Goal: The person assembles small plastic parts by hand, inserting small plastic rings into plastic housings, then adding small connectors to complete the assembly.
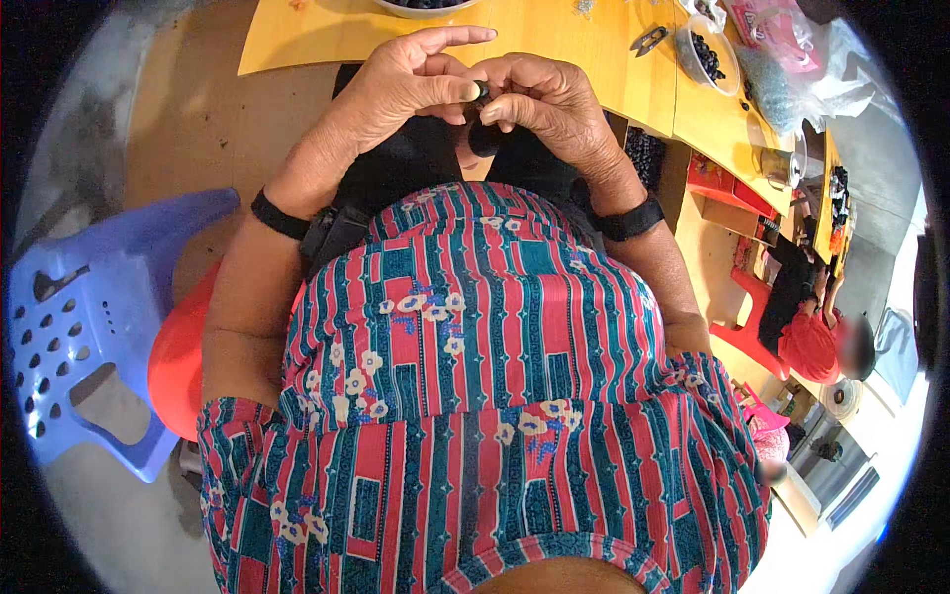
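A small black piece (483, 91), too small to make out its kind, is pinched between my two hands just off the table's near edge. My left hand (411, 84) grips it with the thumb against the curled fingers, while the index finger sticks out to the right. On the other side, my right hand (544, 99) pinches the same piece between thumb and fingertips. The fingers cover most of it. A dark round shape (483, 137) shows just below the hands, against my dark-clothed legs.
On the yellow table (564, 49) are a bowl (426, 10) of dark pieces, small snips (649, 42), a clear tub (690, 57) of black pieces, plastic bags (782, 74) and a metal cup (777, 166). A blue plastic chair (109, 297) stands left; another person (811, 342) sits far right.
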`<state>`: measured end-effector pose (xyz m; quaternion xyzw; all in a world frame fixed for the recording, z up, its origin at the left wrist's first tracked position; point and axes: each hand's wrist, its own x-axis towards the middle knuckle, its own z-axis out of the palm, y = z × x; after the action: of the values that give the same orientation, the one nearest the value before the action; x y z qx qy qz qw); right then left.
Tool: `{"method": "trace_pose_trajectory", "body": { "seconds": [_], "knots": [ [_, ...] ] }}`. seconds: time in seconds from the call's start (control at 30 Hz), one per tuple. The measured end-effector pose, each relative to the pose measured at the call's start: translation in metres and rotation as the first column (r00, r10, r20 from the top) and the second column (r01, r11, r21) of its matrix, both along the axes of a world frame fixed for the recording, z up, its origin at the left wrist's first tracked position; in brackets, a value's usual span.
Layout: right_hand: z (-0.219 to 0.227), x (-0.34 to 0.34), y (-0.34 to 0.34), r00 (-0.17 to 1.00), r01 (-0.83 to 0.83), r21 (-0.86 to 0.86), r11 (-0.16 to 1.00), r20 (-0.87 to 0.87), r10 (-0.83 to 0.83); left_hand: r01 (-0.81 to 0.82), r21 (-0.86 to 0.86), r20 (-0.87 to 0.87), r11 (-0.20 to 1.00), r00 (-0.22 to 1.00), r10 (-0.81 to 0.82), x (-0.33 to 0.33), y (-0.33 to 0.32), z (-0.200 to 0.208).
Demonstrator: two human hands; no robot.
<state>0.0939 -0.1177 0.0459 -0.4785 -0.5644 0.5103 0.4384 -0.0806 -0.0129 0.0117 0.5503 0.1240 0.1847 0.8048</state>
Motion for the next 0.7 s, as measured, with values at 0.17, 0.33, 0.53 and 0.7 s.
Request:
{"method": "trace_pose_trajectory", "body": {
  "seconds": [0.17, 0.33, 0.53, 0.7],
  "knots": [
    [0.001, -0.001, -0.002, 0.995, 0.095, 0.011, 0.995, 0.018, -0.096, -0.056, -0.090, 0.022, 0.994, 0.998, 0.059, 0.003, -0.007, 0.004],
    [0.001, -0.001, -0.002, 0.987, 0.160, 0.052, 0.986, -0.013, -0.159, -0.089, -0.224, 0.075, 0.971, 0.991, 0.108, 0.006, -0.014, 0.004],
    [-0.007, -0.004, -0.004, 0.970, 0.232, 0.072, 0.970, -0.092, -0.225, -0.083, -0.102, -0.089, 0.991, 0.993, 0.074, 0.005, -0.016, 0.007],
    [-0.022, 0.001, -0.001, 0.969, 0.241, 0.170, 0.956, 0.008, -0.245, -0.092, 0.012, -0.138, 0.996, 0.986, 0.093, 0.007, -0.015, 0.004]
  ]
}}
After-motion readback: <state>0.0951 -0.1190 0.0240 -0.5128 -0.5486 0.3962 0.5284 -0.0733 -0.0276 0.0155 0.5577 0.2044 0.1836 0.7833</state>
